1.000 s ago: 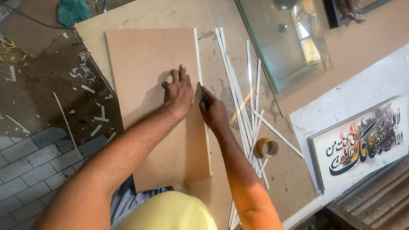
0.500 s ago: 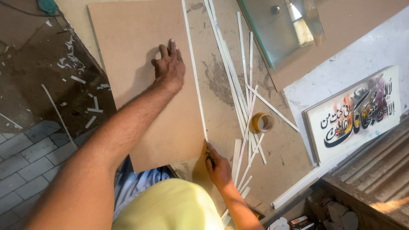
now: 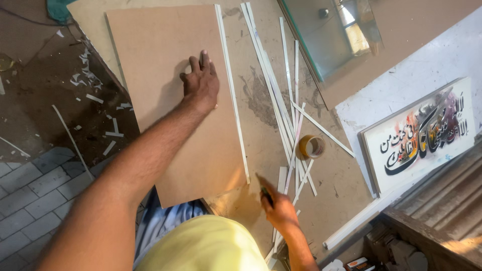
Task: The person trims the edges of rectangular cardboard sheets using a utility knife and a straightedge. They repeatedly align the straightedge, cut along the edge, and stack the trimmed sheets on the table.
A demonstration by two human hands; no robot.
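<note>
- Since half a second earlier, right hand (image 3: 280,210) had come off the board's lower right corner and sat just past it over the counter (image 3: 261,100); left hand (image 3: 201,83) stayed put on the board.
- Brown fibreboard panel (image 3: 165,60) lay flat on the counter, its lower end hanging out over the counter edge above the person's lap.
- Left hand pressed palm down on the panel's upper right part, fingers (image 3: 204,57) spread and flat, gripping nothing.
- Thin white strip (image 3: 232,95) lay right along the panel's right edge, touching or nearly so; exact contact could not be told.
- Right hand was closed around a dark, slim tool (image 3: 265,193), tip pointing up toward the panel's corner; kind of tool too blurred to tell.
- Bundle of loose white strips (image 3: 273,90) lay fanned on the counter right of the panel.
- Roll of tape (image 3: 312,146) sat among the strips' lower ends.
- Glass pane (image 3: 326,35) lay at top right, framed calligraphy picture (image 3: 419,135) at far right.
- White scraps (image 3: 95,98) littered the floor at left.
</note>
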